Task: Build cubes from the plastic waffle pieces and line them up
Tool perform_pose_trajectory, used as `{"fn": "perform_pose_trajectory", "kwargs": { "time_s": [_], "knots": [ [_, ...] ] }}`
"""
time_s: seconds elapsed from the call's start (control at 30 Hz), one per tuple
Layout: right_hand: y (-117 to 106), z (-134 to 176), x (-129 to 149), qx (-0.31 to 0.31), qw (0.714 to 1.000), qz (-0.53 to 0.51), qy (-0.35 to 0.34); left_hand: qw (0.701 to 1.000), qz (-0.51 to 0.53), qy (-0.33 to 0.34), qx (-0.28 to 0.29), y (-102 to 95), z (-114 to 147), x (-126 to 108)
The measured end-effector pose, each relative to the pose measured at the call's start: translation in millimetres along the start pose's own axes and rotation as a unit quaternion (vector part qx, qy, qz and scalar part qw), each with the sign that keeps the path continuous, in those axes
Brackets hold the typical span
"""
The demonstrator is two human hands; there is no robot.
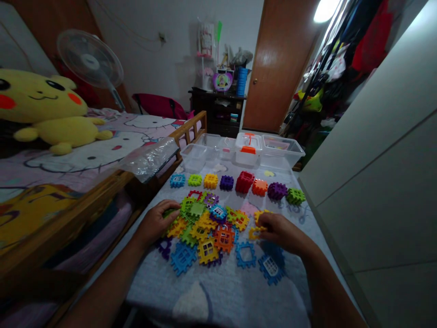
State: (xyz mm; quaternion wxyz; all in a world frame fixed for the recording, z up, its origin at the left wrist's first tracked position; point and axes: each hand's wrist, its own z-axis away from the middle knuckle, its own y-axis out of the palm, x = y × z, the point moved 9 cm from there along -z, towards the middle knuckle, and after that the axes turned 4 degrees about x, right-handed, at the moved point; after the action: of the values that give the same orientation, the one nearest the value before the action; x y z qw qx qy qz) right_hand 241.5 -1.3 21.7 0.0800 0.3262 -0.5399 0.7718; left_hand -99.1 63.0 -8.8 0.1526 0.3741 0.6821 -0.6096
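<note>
A pile of square plastic interlocking building tiles in many colours lies on the cloth-covered table. At its left edge rests my left hand (159, 221), thumb and fingers apart, touching the green tiles (187, 207). My right hand (278, 230), to the right of the pile, pinches a yellow tile (255, 233); more yellow shows just behind its fingers. Nearer me lie a blue frame tile (237, 257), a blue tile with a white window (271, 266) and a plain blue tile (183, 257). An orange tile (224, 238) sits within the pile.
Behind the pile runs a row of colour-sorted stacks, among them a red stack (245, 182) and a purple stack (277, 191). Clear plastic bins (196, 157) and a lidded box with orange clips (248, 157) stand at the far end. A wooden bed rail (116, 184) borders the left.
</note>
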Motion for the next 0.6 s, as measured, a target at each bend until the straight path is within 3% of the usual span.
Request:
{"fn": "perform_pose_trajectory", "kwargs": {
  "time_s": [0.17, 0.4, 0.5, 0.6],
  "knots": [
    [-15, -3, 5, -0.092, 0.995, 0.001, -0.026, 1.000, -0.003, -0.001, 0.006, 0.8, 0, 0],
    [8, 7, 23, 0.016, 0.996, 0.053, -0.077, 1.000, -0.001, -0.005, 0.003, 0.2, 1, 0],
    [4, 9, 20, 0.012, 0.995, 0.060, -0.081, 1.000, -0.003, -0.011, 0.000, -0.4, 0, 0],
    [-14, 7, -3, -0.054, 0.995, 0.080, -0.016, 1.000, -0.004, -0.011, 0.002, -0.4, -1, 0]
  ]
}}
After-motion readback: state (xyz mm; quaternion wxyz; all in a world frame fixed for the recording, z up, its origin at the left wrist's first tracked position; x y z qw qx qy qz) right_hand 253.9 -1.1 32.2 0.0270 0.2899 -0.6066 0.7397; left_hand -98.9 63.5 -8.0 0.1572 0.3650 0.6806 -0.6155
